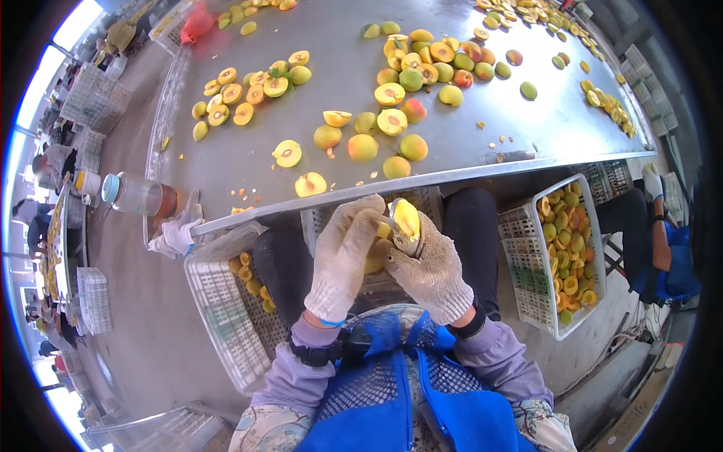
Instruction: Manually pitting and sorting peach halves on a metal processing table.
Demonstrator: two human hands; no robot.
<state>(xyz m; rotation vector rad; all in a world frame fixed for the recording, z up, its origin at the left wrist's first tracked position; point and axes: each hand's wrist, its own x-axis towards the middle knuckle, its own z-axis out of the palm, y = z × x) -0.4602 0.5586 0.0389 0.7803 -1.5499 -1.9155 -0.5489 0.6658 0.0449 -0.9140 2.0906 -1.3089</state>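
Both my hands wear knitted work gloves and meet just in front of the table's near edge. My left hand (345,254) has its fingertips pinched at the stem of a small curved metal tool (393,208). My right hand (432,268) is closed around a yellow peach half (405,217), its cut flesh turned up against the tool's rounded end. The fingers partly cover the fruit and the tool. Beyond the hands, whole peaches (362,147) and cut halves (310,184) lie on the metal table (237,164), some halves with the stone still in.
A white crate (226,305) with some halves stands left of my legs, a fuller crate (511,243) on the right. Another crate (309,226) sits under the table edge. A plastic bottle (138,194) and a spare glove (176,233) lie at the left corner. A co-worker's gloved hand (652,181) is far right.
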